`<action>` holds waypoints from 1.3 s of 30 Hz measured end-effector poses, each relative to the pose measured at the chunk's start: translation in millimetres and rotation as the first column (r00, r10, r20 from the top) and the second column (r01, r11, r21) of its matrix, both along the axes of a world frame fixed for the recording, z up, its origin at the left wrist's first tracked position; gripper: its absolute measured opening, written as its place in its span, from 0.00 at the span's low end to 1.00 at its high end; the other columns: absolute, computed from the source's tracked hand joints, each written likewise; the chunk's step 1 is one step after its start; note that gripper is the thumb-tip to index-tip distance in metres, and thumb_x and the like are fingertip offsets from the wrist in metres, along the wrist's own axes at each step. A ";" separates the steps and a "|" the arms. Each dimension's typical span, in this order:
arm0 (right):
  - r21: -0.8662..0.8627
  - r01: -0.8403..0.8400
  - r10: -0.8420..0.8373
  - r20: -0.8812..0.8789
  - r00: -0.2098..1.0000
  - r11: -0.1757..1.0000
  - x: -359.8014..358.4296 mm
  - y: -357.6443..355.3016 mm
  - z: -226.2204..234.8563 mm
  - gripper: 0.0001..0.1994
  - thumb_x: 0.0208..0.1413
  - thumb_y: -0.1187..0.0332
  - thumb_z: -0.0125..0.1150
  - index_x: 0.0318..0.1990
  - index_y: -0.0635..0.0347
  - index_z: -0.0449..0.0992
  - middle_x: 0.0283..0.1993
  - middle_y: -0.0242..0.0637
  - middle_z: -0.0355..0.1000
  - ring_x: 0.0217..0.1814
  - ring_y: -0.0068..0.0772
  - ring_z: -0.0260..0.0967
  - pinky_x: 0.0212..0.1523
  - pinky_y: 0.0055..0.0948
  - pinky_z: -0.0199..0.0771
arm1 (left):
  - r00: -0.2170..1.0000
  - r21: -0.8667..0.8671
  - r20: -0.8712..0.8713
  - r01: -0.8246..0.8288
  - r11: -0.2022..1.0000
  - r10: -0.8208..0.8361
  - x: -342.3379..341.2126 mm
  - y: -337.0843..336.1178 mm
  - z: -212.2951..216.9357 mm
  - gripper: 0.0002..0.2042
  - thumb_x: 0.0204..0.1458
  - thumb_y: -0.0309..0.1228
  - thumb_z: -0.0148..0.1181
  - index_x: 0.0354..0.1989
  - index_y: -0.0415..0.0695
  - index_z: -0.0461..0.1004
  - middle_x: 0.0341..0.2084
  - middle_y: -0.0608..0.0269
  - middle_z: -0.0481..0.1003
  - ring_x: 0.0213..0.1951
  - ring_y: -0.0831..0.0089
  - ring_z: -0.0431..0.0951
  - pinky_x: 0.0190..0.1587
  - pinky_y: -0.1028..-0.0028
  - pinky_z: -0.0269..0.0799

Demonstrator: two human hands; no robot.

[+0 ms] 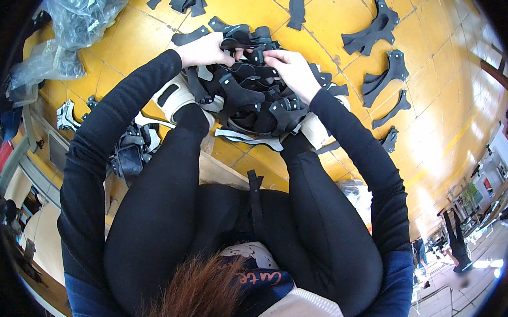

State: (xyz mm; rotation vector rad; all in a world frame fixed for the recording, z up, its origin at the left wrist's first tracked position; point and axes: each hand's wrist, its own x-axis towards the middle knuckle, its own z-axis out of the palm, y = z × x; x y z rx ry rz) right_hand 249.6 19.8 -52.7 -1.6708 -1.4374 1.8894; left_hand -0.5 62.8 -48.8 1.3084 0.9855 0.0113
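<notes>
Between my feet lies a heap of black curved pieces (pixel 239 98) that look like shoe-upper parts, some showing pale undersides. At the far side of this heap, my left hand (pixel 205 50) reaches in from the left, fingers curled round the edge of a black piece (pixel 245 40). From the right, my right hand (pixel 293 71) pinches at the same part of the heap, thumb and fingers close together on a black piece. Some fingertips are hidden among the pieces. Both forearms, in black sleeves, stretch forward outside my knees.
More black pieces lie on the yellow tiled floor (pixel 428 58), in small stacks (pixel 384 31) at the right and strips (pixel 296 10) at the far side. Clear plastic bags (pixel 90 15) stand at the far left. Black and white parts (pixel 135 147) lie beside my left leg.
</notes>
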 end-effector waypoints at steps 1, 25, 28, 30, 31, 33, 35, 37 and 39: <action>-0.024 -0.009 0.010 0.006 1.000 1.000 -2.5 3.5 -0.1 0.16 0.57 0.65 0.58 0.49 0.63 0.78 0.39 0.40 0.80 0.40 0.27 0.76 0.39 0.25 0.77 | 1.000 -0.008 -0.002 0.005 1.000 -0.005 -1.5 -0.7 -1.4 0.09 0.46 0.26 0.60 0.36 0.43 0.74 0.33 0.71 0.76 0.36 0.77 0.73 0.46 0.76 0.68; 0.214 0.102 -0.086 -0.084 0.993 0.971 -6.5 -29.7 18.0 0.13 0.55 0.70 0.61 0.47 0.62 0.73 0.31 0.37 0.76 0.34 0.25 0.73 0.38 0.26 0.73 | 0.981 -0.104 0.172 -0.070 0.992 0.087 -4.7 -1.1 -4.1 0.07 0.45 0.21 0.63 0.31 0.43 0.71 0.47 0.61 0.78 0.47 0.75 0.73 0.54 0.73 0.68; 0.530 -0.196 0.181 0.082 0.980 0.825 -3.6 -57.5 25.5 0.08 0.56 0.70 0.58 0.43 0.57 0.74 0.38 0.37 0.72 0.40 0.40 0.71 0.44 0.34 0.71 | 0.982 -0.092 0.182 -0.043 0.995 0.059 -3.7 -0.1 -5.8 0.07 0.45 0.22 0.63 0.31 0.44 0.71 0.49 0.60 0.76 0.50 0.73 0.73 0.56 0.72 0.66; 0.615 -0.297 0.235 0.183 0.955 0.731 -3.4 -71.1 34.0 0.07 0.57 0.69 0.57 0.43 0.55 0.76 0.41 0.36 0.70 0.41 0.40 0.69 0.45 0.35 0.69 | 0.986 -0.114 0.164 -0.005 0.993 0.024 -3.9 2.5 -6.4 0.07 0.46 0.23 0.63 0.33 0.45 0.72 0.53 0.59 0.74 0.54 0.71 0.72 0.59 0.70 0.63; 0.626 -0.290 0.231 0.176 0.957 0.724 -2.7 -72.7 33.6 0.07 0.57 0.70 0.57 0.43 0.55 0.76 0.41 0.36 0.70 0.41 0.40 0.69 0.45 0.35 0.69 | 0.987 -0.112 0.159 -0.006 0.994 0.024 -3.9 2.2 -6.1 0.07 0.46 0.24 0.63 0.33 0.45 0.72 0.53 0.59 0.74 0.54 0.70 0.72 0.59 0.70 0.63; 0.650 -0.272 0.222 0.160 0.962 0.710 -1.5 -75.6 32.6 0.08 0.57 0.70 0.57 0.43 0.56 0.76 0.41 0.36 0.70 0.41 0.40 0.69 0.45 0.35 0.69 | 0.989 -0.105 0.146 -0.008 0.994 0.024 -4.4 1.8 -5.1 0.07 0.46 0.24 0.63 0.33 0.45 0.72 0.53 0.60 0.74 0.54 0.70 0.71 0.59 0.69 0.63; 0.581 -0.279 0.262 0.115 0.958 0.764 2.9 -72.9 31.1 0.09 0.56 0.69 0.58 0.44 0.55 0.76 0.43 0.36 0.70 0.45 0.40 0.69 0.48 0.34 0.70 | 0.990 -0.085 0.143 0.003 0.996 0.009 -4.7 1.8 -4.3 0.07 0.47 0.25 0.63 0.32 0.45 0.71 0.53 0.60 0.74 0.54 0.71 0.71 0.59 0.70 0.63; 0.490 -0.263 0.287 0.026 0.958 0.831 6.5 -65.9 31.7 0.09 0.55 0.69 0.60 0.44 0.55 0.76 0.44 0.36 0.70 0.48 0.40 0.70 0.50 0.34 0.70 | 0.991 -0.079 0.133 0.011 0.997 0.000 -4.2 2.6 -3.8 0.06 0.47 0.26 0.63 0.33 0.45 0.72 0.52 0.61 0.74 0.54 0.71 0.71 0.59 0.70 0.64; 0.531 -0.253 0.173 0.198 0.965 0.808 5.8 -62.1 35.2 0.17 0.49 0.63 0.66 0.46 0.54 0.76 0.56 0.41 0.66 0.62 0.48 0.61 0.61 0.42 0.62 | 0.994 -0.088 0.113 0.013 0.996 -0.003 -4.1 2.2 -4.1 0.06 0.48 0.26 0.62 0.33 0.45 0.72 0.52 0.61 0.74 0.54 0.71 0.71 0.58 0.70 0.64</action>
